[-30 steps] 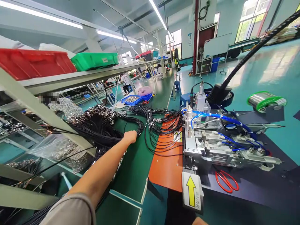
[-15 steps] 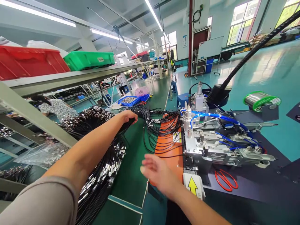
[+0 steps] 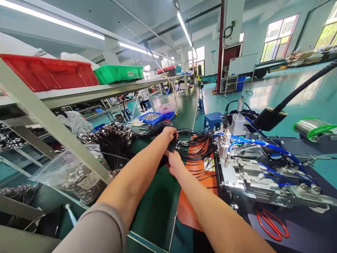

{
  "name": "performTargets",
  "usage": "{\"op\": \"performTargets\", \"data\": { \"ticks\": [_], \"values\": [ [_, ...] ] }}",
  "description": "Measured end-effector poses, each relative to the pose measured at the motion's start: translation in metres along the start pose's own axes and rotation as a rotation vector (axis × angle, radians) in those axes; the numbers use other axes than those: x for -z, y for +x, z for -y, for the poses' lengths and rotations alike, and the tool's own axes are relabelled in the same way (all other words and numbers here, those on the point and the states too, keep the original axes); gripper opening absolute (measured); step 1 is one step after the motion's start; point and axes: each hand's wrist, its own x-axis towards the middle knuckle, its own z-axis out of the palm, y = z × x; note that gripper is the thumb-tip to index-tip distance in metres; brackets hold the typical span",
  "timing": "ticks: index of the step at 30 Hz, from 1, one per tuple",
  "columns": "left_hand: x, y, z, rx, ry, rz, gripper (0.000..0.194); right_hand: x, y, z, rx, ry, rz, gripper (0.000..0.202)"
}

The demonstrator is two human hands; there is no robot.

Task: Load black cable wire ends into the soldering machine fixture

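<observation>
My left hand (image 3: pixel 170 133) is closed round a thick bundle of black cables (image 3: pixel 172 143) above the green bench. Just below and nearer to me, my right hand (image 3: pixel 174 162) grips the lower part of the same bundle. To the right, more black cables (image 3: pixel 196 151) with small metal ends spread over an orange mat (image 3: pixel 188 207) and reach the metal machine (image 3: pixel 237 168) with blue tubes. A large heap of black cables (image 3: pixel 113 140) with silvery ends stands left of my hands.
Red bin (image 3: pixel 52 75) and green bin (image 3: pixel 119 73) sit on a shelf at upper left. Below is a plastic bag of metal parts (image 3: pixel 79 179). Blue trays (image 3: pixel 151 117) lie further back. Red-handled scissors (image 3: pixel 272 225) and a solder spool (image 3: pixel 313 128) are at right. A seated person (image 3: pixel 76 121) is at left.
My left hand has moved right with a cable bundle, away from the left pile. My right hand, open before, has moved up and closed on the bundle. The view has shifted left.
</observation>
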Motion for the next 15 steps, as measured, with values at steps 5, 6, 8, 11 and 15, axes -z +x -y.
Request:
{"op": "performTargets", "data": {
  "ticks": [5, 6, 8, 11, 15],
  "values": [
    [0.051, -0.004, -0.003, 0.054, 0.011, 0.076, 0.035, -0.007, 0.017, 0.038, -0.043, -0.044, -0.006, 0.013],
    [0.065, -0.01, 0.002, 0.072, 0.028, 0.085, 0.034, -0.008, 0.02, 0.045, -0.06, -0.056, -0.015, 0.012],
    [0.088, -0.025, 0.021, 0.119, 0.059, 0.122, 0.028, -0.008, 0.027, 0.057, -0.095, -0.073, -0.04, 0.012],
    [0.103, -0.051, 0.066, 0.229, 0.091, 0.195, 0.017, -0.004, 0.031, 0.063, -0.141, -0.083, -0.066, 0.022],
    [0.092, -0.071, 0.124, 0.267, -0.005, 0.286, 0.029, -0.005, 0.026, 0.057, -0.189, -0.107, -0.066, 0.029]
  ]
}}
